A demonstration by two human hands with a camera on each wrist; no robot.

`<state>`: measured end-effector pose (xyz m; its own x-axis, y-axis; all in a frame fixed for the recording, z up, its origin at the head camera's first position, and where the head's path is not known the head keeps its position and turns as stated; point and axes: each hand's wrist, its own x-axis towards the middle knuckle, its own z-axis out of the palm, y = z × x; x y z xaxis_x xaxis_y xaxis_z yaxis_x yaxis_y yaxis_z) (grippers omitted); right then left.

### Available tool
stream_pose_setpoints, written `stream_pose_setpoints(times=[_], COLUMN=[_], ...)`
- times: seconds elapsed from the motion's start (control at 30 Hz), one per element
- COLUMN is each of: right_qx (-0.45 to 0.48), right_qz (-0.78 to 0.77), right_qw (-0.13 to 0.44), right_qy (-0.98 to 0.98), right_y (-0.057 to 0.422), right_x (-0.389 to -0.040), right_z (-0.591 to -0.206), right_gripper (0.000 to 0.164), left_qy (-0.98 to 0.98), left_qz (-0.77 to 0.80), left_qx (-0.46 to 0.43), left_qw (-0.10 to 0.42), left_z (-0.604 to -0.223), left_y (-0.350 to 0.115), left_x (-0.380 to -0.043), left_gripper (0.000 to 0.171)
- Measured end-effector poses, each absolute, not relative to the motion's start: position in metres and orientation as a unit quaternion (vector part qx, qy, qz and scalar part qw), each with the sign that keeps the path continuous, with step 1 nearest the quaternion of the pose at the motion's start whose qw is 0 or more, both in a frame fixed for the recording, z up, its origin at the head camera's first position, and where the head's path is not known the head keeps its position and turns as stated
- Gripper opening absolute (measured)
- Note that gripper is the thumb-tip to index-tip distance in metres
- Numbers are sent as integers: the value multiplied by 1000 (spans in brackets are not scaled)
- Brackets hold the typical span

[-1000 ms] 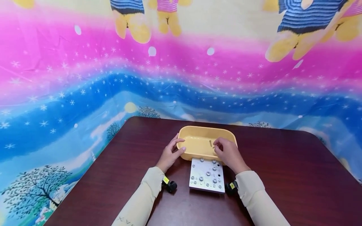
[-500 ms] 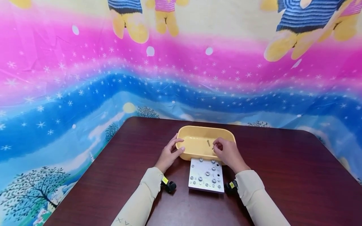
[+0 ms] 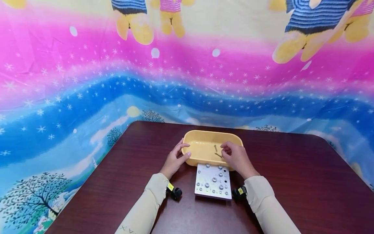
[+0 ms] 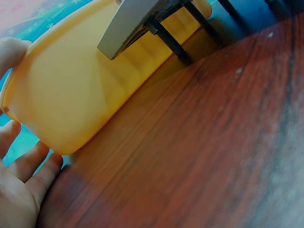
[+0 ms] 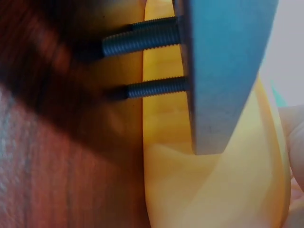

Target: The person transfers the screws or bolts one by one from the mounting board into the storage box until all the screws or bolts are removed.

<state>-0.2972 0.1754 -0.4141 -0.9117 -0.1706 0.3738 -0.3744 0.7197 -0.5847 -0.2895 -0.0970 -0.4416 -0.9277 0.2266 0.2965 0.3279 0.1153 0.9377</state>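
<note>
A yellow plastic tray [image 3: 201, 162] lies on the table. My left hand [image 3: 173, 161] grips its left end, thumb over the near rim; in the left wrist view the fingers [image 4: 35, 166] are at its outer wall. Inside, toward the right, are two small brass-coloured screws: one screw [image 3: 215, 148] is more upright in view, the other screw [image 3: 218, 155] slants toward my right fingertips. My right hand [image 3: 237, 159] reaches over the right part of the tray, fingers curled just beside the screws. I cannot tell whether it pinches anything.
Right in front of the tray is a silver metal plate [image 3: 214, 187] with several socket-head bolts and holes. Threaded bolts [image 5: 156, 88] project below it toward the dark red wooden table [image 3: 292, 175]. A printed cloth [image 3: 187, 71] hangs behind the table.
The slanting screw now shows in the tray beside my right fingertips, where earlier only one screw showed clearly. My right fingers have shifted slightly; my left hand keeps its hold on the tray.
</note>
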Motion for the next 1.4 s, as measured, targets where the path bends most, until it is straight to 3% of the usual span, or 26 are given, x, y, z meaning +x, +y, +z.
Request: stream_pose_setpoints(times=[0.27,0.57,0.7,1.07,1.4], right_qx=[185,234,246,301,245], right_qz=[353,281,259,240,169], right_qw=[146,14,-18,-65,-121], right_qy=[-905,-931,-934,-921,-947], right_y=[181,187,182,169,164], right_x=[-287,-257,-244,-218,-209], right_z=[-390,-349,-339,-329,-338], right_gripper=[17,12,9,12,19], left_qy=[-743,-745,-739,-747,-752], left_qz=[-640,-642,-649,-640,-630], left_qx=[-191,-180,-180,-180,-189], left_qw=[37,37,29,27,37], left_z=[-441,-442,-443,-442,-440], left_y=[-97,-97,-97,-97,-99], left_x=[-290,-288,-289,-288,-286], left_gripper=[42,42,45,46,45])
